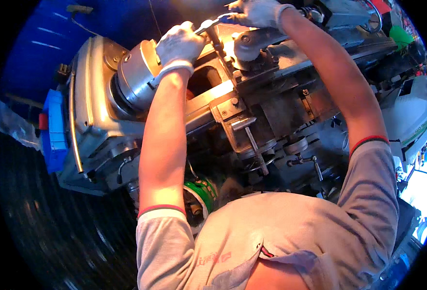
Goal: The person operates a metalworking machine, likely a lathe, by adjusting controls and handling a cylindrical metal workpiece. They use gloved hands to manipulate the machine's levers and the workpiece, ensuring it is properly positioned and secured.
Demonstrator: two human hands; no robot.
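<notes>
Both my hands wear pale gloves. High over the lathe, my left hand is closed on one end of a metal bar, possibly a wrench, just right of the large chuck. My right hand grips the bar's other end above the tool post, its fingertips partly hidden at the upper edge. The bar slants up to the right and crosses an upright metal piece below it. The lathe bed runs beneath my forearms, with a carriage handle nearer to my body.
A blue plastic crate hangs or stands left of the headstock. A green-rimmed bucket is below the lathe near my body. A handwheel is at upper right, a green object beside it.
</notes>
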